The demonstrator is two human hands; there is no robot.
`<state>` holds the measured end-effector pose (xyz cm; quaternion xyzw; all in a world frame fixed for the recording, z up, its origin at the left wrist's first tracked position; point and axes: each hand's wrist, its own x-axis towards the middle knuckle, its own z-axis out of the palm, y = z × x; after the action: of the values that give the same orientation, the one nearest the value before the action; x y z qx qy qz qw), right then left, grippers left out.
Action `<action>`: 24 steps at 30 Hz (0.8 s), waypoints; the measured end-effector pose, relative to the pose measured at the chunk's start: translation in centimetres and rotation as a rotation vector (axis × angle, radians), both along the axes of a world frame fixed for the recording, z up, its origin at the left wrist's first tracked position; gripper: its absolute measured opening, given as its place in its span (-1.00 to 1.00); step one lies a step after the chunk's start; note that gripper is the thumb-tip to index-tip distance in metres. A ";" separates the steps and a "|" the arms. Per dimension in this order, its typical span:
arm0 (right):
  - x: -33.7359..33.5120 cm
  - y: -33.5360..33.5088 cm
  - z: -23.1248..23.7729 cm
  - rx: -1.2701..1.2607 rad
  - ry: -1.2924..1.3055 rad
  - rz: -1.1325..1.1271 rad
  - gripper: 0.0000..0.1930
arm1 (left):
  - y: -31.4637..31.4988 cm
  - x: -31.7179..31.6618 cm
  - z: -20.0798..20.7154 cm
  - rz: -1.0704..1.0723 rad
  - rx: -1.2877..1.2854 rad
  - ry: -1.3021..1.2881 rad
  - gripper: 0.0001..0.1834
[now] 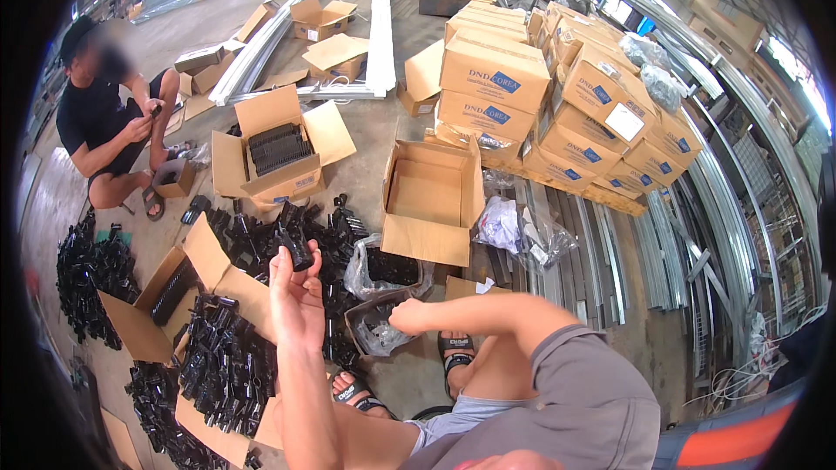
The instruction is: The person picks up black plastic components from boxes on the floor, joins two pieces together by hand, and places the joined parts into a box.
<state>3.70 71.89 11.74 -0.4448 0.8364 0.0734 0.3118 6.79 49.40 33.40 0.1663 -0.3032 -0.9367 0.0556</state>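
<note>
My left hand [298, 300] is raised at the middle, its fingers closed round a small black plastic part [297, 251]. To its right, my right hand [407, 317] is curled at the edge of a small open box [354, 320]. A clear plastic bag [381, 337] lies in that box; what the right fingers hold, if anything, is hidden. Heaps of similar black parts [222, 357] lie to the left, some on an open carton. Behind my left hand are more black parts and a bag-lined box [427, 277] of dark pieces.
An open carton [427, 244] stands ahead; another [228, 165] holds stacked black parts. Sealed cartons [492, 70] are piled on a pallet [601, 191] at the right, beside long metal profiles [601, 252]. A white frame [380, 35] lies behind. At far left a co-worker [109, 122] squats, holding something small.
</note>
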 end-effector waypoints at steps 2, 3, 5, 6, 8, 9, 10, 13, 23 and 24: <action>0.5 -1.5 -3.4 -0.072 0.061 -0.110 -0.83 | -0.2 0.2 0.6 0.002 0.059 0.030 -0.80; 0.8 -2.4 -5.0 -0.111 0.085 -0.188 -0.82 | -0.4 0.1 0.6 -0.002 0.080 0.040 -0.79; 1.8 -4.1 -6.9 -0.137 0.033 -0.393 -0.79 | -0.9 0.1 0.3 0.015 0.094 0.079 -0.78; 2.5 -4.0 -8.3 -0.153 0.024 -0.557 -0.78 | -0.4 -0.1 0.1 0.018 0.097 0.084 -0.79; 4.4 -4.4 -10.5 -0.180 0.001 -0.757 -0.75 | -0.8 0.1 -0.1 0.053 0.102 0.080 -0.62; 5.3 -4.0 -10.7 -0.190 -0.003 -0.822 -0.74 | -0.6 0.3 0.2 0.052 0.102 0.075 -0.63; 5.4 -3.8 -10.9 -0.102 -0.009 -0.783 -0.73 | -0.7 0.3 0.2 0.053 0.089 0.089 -0.63; 4.7 -4.7 -10.9 -0.112 -0.048 -0.835 -0.73 | -1.6 0.3 0.4 0.083 0.083 0.076 -0.62; 4.1 -6.5 -14.1 -0.286 0.014 -0.899 -0.72 | -0.4 0.1 1.1 0.051 0.051 0.050 -0.60; 4.0 -6.9 -14.1 -0.317 -0.009 -0.939 -0.70 | -0.5 0.2 1.0 0.050 0.045 0.038 -0.60</action>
<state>7.73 64.94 -2.35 -0.0624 0.9460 -0.2050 0.2433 6.95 48.86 34.38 0.1572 -0.2768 -0.9445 0.0812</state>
